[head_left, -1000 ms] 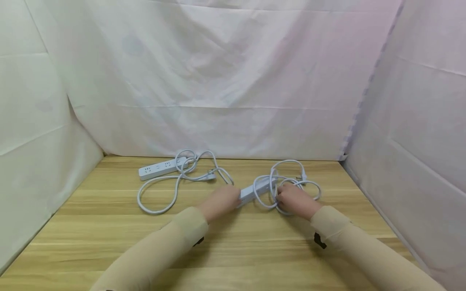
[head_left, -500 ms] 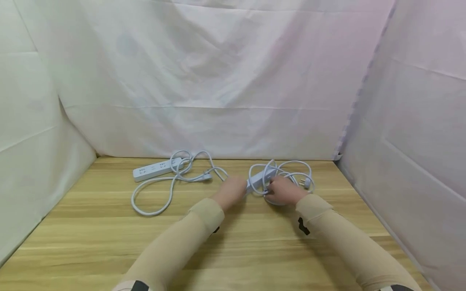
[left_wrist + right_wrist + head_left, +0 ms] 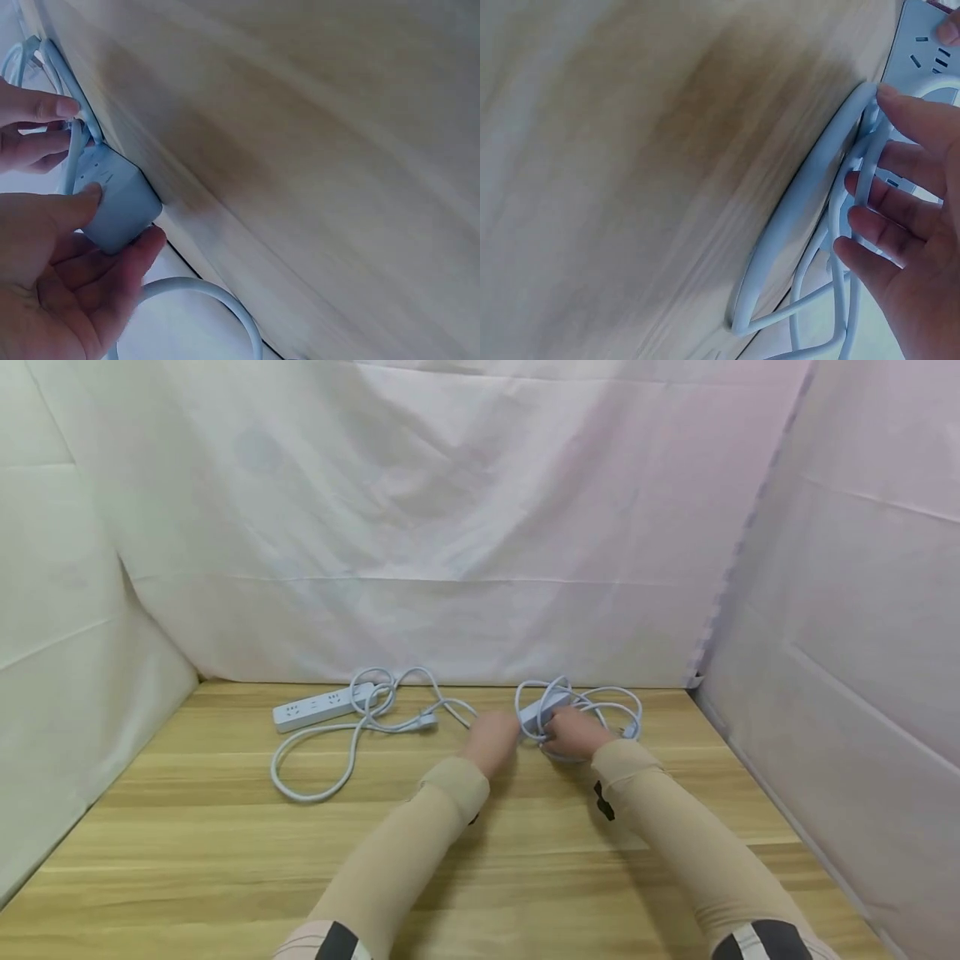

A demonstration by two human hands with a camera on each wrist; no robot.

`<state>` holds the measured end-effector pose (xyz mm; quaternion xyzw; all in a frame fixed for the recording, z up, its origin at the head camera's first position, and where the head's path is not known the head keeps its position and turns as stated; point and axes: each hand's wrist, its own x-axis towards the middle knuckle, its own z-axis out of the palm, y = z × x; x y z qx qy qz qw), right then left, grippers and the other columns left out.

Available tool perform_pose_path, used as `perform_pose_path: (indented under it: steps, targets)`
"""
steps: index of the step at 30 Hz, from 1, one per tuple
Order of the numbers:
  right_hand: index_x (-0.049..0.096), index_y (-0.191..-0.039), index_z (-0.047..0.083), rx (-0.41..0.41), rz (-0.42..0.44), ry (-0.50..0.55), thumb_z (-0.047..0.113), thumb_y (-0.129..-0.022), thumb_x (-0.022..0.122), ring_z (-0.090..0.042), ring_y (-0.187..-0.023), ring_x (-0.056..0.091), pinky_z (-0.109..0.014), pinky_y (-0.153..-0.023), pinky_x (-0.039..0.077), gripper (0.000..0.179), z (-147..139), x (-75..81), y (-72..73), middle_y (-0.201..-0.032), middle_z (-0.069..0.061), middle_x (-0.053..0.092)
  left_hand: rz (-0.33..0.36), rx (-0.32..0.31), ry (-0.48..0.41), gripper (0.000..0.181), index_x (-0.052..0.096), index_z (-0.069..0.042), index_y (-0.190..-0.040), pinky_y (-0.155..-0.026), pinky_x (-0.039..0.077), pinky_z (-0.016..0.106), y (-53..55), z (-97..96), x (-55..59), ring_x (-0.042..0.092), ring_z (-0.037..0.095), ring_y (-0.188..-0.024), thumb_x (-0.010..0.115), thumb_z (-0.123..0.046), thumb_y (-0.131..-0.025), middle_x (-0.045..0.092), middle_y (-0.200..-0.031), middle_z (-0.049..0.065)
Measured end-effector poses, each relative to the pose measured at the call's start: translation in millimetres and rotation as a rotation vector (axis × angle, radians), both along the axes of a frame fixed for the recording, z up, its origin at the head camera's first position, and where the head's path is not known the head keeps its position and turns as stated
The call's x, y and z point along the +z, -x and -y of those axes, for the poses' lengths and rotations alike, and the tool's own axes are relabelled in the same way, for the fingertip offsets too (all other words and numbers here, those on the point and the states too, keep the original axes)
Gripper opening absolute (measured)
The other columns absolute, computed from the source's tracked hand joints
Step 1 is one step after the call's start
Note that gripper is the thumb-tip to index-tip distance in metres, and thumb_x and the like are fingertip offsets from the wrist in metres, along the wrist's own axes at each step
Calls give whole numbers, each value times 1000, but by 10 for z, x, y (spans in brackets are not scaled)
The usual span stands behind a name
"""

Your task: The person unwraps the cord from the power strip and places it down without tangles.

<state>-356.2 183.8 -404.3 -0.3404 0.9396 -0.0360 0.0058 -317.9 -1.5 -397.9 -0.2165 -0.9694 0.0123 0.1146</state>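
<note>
My left hand point(image 3: 495, 739) grips the near end of a white power strip point(image 3: 124, 202); the left wrist view shows the thumb on its socket face and fingers underneath. At the strip's farther part, my right hand point(image 3: 573, 733) holds its white cord point(image 3: 866, 169) between thumb and fingers. Loops of that cord lie over and around the strip. The plug point(image 3: 630, 731) of this cord lies to the right of my right hand. In the right wrist view the strip point(image 3: 922, 49) shows socket slots, partly covered by the right hand.
A second white power strip point(image 3: 311, 708) lies at the back left, its cord point(image 3: 322, 795) looped loosely and its plug point(image 3: 426, 721) on the wooden table point(image 3: 225, 860). White cloth point(image 3: 420, 527) walls stand behind and on both sides.
Both hands and the right power strip have moved away toward the back cloth. The hands are closer together, and the cord loops sit in a tighter bundle. The left power strip stays put.
</note>
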Motion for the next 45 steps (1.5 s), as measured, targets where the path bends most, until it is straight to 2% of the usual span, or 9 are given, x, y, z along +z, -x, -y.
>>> perform_pose_path:
  steps: [4,8,13,16,20,27,34,40,45]
  targets:
    - [69,-70,10,-44,24,-13,22,-83,74,-22,-78,55,-43,-78,47,19,56,72,-1,-81,-4,58,32,72,48,11,72,-12,-86,-58,52,31,27,-75,44,62,15,-65,64,-15,-92,66,-75,1]
    - [66,-67,9,-74,32,-23,20,-82,73,-23,-78,56,-44,-78,47,20,99,68,39,-83,-6,58,79,132,62,13,72,-11,-87,-57,52,31,41,-105,59,63,15,-66,62,-16,-94,66,-76,1]
    - [65,-70,10,-127,45,-39,20,-84,71,-25,-84,57,-45,-83,47,18,127,42,79,-92,-10,60,147,188,-48,14,70,-12,-86,-59,54,34,96,-85,37,65,19,-72,60,-17,-95,68,-81,3]
    - [67,-75,8,-149,57,-47,19,-85,71,-27,-86,58,-46,-84,47,15,150,60,58,-95,-12,61,179,190,-120,12,69,-13,-88,-63,55,37,126,-52,25,66,22,-78,60,-17,-95,69,-86,5]
    - [65,-79,7,-180,79,-80,20,-87,70,-26,-84,60,-45,-81,49,16,184,120,-3,-94,-11,61,177,142,-157,10,70,-13,-92,-70,55,38,122,0,24,67,24,-83,61,-16,-95,71,-90,6]
    - [60,-73,11,-157,131,-105,24,-87,69,-20,-71,56,-41,-73,50,22,176,206,-34,-80,-4,58,168,74,-176,8,70,-12,-94,-64,54,36,-6,60,128,65,22,-75,63,-16,-94,69,-84,5]
    - [64,-76,10,-156,118,-135,31,-89,67,-21,-70,58,-42,-74,51,25,196,293,-70,-80,-5,60,126,28,-199,6,70,-13,-96,-54,50,32,-196,142,324,62,18,-67,66,-16,-93,68,-80,3]
    - [69,-90,3,-92,20,-135,27,-89,69,-25,-77,63,-43,-75,53,25,291,517,-317,-86,-10,65,83,10,-186,14,67,-15,-89,-50,47,35,-340,261,451,60,21,-64,64,-27,-94,64,-74,2]
    - [69,-107,3,-38,-32,-114,28,-89,69,-29,-84,65,-45,-76,53,31,339,631,-574,-96,-13,67,102,24,-158,29,70,-14,-109,-57,50,38,-469,377,532,64,22,-75,64,-38,-94,68,-87,3]
